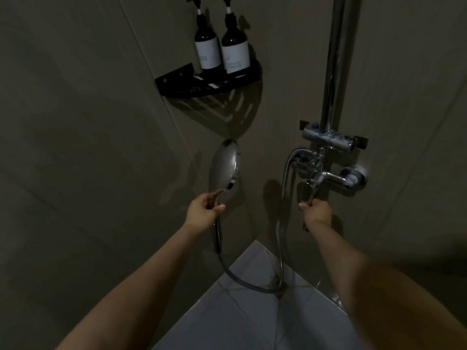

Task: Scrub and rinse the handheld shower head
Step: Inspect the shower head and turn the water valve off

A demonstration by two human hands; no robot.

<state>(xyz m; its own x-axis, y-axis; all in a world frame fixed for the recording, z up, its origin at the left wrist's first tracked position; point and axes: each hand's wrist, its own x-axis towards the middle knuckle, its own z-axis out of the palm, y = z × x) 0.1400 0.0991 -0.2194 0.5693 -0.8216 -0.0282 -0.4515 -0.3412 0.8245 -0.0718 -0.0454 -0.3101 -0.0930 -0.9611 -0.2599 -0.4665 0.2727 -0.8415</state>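
Left hand (206,207) grips shower head (225,165) handle, right hand (316,208) grips tap lever (307,192)

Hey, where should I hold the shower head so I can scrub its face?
Grip the shower head by its slim handle just below the round face, coming from below as the left hand does. The handle narrows toward the hose, so fingers wrap it fully and leave the face free.

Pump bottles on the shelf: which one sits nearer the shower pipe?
The right bottle. It stands on the corner shelf at its pipe-side end; the left bottle, touching it, is farther from the pipe.
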